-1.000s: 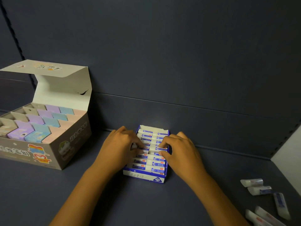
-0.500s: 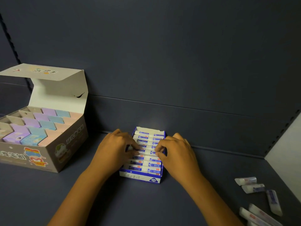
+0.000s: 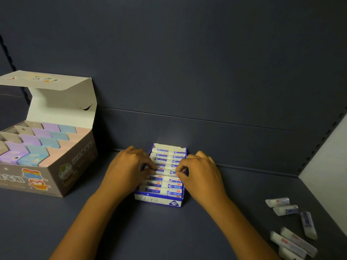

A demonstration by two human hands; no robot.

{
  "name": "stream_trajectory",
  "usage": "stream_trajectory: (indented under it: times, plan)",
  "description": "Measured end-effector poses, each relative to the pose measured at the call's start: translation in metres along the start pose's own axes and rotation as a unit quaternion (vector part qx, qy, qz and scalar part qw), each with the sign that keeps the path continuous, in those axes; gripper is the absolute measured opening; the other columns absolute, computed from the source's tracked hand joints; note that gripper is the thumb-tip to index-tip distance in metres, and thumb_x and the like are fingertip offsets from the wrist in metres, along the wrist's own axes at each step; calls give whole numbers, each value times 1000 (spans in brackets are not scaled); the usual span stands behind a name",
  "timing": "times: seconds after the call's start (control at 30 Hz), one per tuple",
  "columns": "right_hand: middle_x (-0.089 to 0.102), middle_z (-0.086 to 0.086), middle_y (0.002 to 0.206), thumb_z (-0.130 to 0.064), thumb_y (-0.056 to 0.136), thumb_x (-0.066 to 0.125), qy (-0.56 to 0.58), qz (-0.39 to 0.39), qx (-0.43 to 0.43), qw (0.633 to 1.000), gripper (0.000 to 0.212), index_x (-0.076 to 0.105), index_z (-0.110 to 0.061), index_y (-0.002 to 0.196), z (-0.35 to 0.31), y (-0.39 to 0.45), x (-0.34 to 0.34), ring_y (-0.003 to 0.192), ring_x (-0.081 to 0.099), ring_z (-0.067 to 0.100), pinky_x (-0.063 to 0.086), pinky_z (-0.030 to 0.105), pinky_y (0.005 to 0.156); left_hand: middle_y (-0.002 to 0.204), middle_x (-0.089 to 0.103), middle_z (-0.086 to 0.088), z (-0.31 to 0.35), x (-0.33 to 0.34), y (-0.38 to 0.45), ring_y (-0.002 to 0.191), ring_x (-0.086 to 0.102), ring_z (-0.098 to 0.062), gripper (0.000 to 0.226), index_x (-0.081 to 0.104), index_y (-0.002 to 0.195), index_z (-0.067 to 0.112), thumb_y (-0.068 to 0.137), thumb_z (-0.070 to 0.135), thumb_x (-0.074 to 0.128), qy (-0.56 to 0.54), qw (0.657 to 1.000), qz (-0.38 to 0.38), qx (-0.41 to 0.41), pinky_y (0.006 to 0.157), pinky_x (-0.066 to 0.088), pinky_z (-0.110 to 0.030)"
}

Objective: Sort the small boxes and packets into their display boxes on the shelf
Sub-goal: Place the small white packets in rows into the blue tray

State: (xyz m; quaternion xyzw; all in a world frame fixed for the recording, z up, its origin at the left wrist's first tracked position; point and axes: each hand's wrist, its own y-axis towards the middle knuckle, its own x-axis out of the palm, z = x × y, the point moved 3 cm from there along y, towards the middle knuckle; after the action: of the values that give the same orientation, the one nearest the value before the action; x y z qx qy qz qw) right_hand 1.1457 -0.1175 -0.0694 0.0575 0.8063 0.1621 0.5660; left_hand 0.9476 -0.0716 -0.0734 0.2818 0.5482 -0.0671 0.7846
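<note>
- Blue display box (image 3: pixel 158 200) sits on the dark shelf (image 3: pixel 169 233) close to the back wall, its low front wall printed white and blue with a "2B" mark at the right corner.
- White packets (image 3: pixel 165 190) with blue labels lie crosswise inside it, packed in rows from front to back.
- Left hand (image 3: pixel 125 168) rests over the box's left side, fingertips curled onto a packet in the middle rows.
- Right hand (image 3: pixel 201 171) covers the right side, thumb and fingers pinching the same row's other end.
- Loose packets (image 3: pixel 293 228) of the same kind lie scattered on the shelf far right.
- Larger grey display box (image 3: pixel 48 177), lid raised, stands well to the left, holding purple, blue and pink small boxes (image 3: pixel 40 141).
</note>
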Motion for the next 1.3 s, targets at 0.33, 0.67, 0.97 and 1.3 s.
stream_trajectory:
  times: [0.33, 0.67, 0.97, 1.3]
  plan:
    - [57, -6, 116, -35, 89, 64, 45, 24, 6, 999, 18, 60, -24, 104, 1, -10, -14, 107, 54, 8, 52, 23, 83, 93, 63, 21, 9, -4, -4, 89, 54, -4, 14, 72, 90, 39, 77, 35, 77, -63, 998, 20, -10, 73, 48, -25]
    - [52, -12, 112, -33, 86, 66, -33, 39, 37, 998, 28, 55, -31, 111, 85, -85, -79, 104, 52, 10, 51, 32, 79, 97, 68, 6, 118, -10, 2, 89, 62, -20, 23, 74, 97, 31, 75, 33, 79, -25, 992, 83, 88, 67, 44, -27]
    - [57, -13, 107, -27, 83, 69, -29, 25, 114, 993, 24, 61, -29, 106, 161, -137, -123, 97, 54, 5, 43, 17, 77, 115, 59, 13, 225, 29, 15, 105, 57, -9, 25, 66, 111, 35, 87, 40, 64, -91, 989, -31, 109, 86, 50, -29]
    - [59, -7, 116, -34, 86, 66, -45, -19, 128, 991, 24, 62, -27, 109, 201, -154, -123, 101, 53, 6, 42, 12, 79, 126, 57, 4, 275, 87, 35, 109, 57, -13, 33, 60, 123, 30, 92, 41, 57, -86, 988, -86, 97, 91, 49, -28]
